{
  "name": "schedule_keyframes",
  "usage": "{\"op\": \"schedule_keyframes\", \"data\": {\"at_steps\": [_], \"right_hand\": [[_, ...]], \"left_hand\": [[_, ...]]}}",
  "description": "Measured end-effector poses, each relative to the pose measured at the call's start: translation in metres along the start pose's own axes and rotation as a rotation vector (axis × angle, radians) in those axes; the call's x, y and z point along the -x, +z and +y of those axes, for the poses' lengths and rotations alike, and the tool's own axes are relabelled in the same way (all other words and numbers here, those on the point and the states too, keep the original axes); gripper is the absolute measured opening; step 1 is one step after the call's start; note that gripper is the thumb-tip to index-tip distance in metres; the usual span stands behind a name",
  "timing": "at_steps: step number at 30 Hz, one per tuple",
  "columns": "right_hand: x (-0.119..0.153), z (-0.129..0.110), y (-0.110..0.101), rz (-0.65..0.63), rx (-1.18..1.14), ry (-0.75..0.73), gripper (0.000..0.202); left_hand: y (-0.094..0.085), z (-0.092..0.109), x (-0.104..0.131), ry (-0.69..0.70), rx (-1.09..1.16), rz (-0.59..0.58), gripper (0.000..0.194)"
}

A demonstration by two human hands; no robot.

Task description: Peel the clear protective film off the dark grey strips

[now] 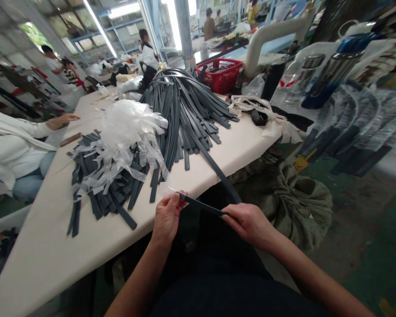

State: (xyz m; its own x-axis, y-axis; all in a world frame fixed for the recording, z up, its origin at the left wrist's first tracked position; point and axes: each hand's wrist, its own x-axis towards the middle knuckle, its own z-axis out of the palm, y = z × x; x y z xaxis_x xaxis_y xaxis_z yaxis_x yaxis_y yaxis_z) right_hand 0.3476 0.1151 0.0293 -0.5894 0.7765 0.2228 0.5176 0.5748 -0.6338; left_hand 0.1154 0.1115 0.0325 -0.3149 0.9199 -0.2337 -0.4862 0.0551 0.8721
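A long dark grey strap [203, 206] is stretched between my two hands over the table's front edge. My left hand [167, 215] pinches one end of it, where a piece of clear plastic film [166, 190] also shows at the fingertips. My right hand [251, 222] is closed around the strap further along. From there the strap runs back up to a large tied bundle of grey straps [171, 97] on the table. Left of the bundle, a heap of clear plastic strips [128, 127] lies over more grey straps [102, 202].
The pale table [69, 259] spans the left and middle. A red basket [222, 79] and white cloth strips [257, 105] sit behind. At right hang film-wrapped straps [353, 132] near a blue bottle [336, 66]. A green sack [293, 207] stands below. A person's hand [62, 119] rests at left.
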Motion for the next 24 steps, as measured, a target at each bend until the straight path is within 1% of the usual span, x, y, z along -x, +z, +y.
{"op": "schedule_keyframes", "data": {"at_steps": [2, 5, 7, 8, 10, 13, 15, 18, 20, 21, 22, 24], "right_hand": [[0.002, -0.002, 0.0, -0.005, 0.006, 0.035, 0.032], [-0.002, -0.017, 0.004, -0.003, -0.059, 0.055, 0.032], [-0.002, -0.027, 0.004, -0.021, -0.117, 0.048, 0.029], [0.002, -0.029, 0.003, -0.042, -0.141, 0.053, 0.027], [0.015, -0.028, -0.001, -0.101, -0.179, 0.085, 0.025], [0.041, -0.019, -0.002, -0.178, -0.241, 0.198, 0.036], [0.049, -0.017, 0.004, -0.189, -0.284, 0.272, 0.043], [0.042, -0.024, 0.017, -0.144, -0.366, 0.316, 0.044], [0.034, -0.03, 0.023, -0.122, -0.455, 0.318, 0.046], [0.033, -0.03, 0.025, -0.123, -0.495, 0.314, 0.046], [0.035, -0.029, 0.026, -0.137, -0.527, 0.31, 0.046], [0.046, -0.023, 0.029, -0.179, -0.564, 0.318, 0.046]], "left_hand": [[-0.001, -0.002, 0.007, -0.031, -0.033, -0.037, 0.032], [0.007, -0.017, 0.027, -0.13, -0.136, -0.195, 0.028], [0.011, -0.023, 0.037, -0.167, -0.162, -0.283, 0.026], [0.011, -0.023, 0.039, -0.174, -0.15, -0.296, 0.026], [0.007, -0.018, 0.038, -0.165, -0.097, -0.259, 0.026], [-0.004, -0.009, 0.033, -0.131, -0.036, -0.199, 0.027], [-0.008, -0.013, 0.035, -0.155, -0.051, -0.23, 0.027], [-0.003, -0.027, 0.049, -0.245, -0.124, -0.386, 0.027], [0.001, -0.033, 0.055, -0.261, -0.155, -0.462, 0.027], [0.002, -0.033, 0.056, -0.249, -0.155, -0.464, 0.027], [0.001, -0.032, 0.055, -0.223, -0.144, -0.442, 0.027], [-0.002, -0.027, 0.05, -0.16, -0.114, -0.371, 0.026]]}}
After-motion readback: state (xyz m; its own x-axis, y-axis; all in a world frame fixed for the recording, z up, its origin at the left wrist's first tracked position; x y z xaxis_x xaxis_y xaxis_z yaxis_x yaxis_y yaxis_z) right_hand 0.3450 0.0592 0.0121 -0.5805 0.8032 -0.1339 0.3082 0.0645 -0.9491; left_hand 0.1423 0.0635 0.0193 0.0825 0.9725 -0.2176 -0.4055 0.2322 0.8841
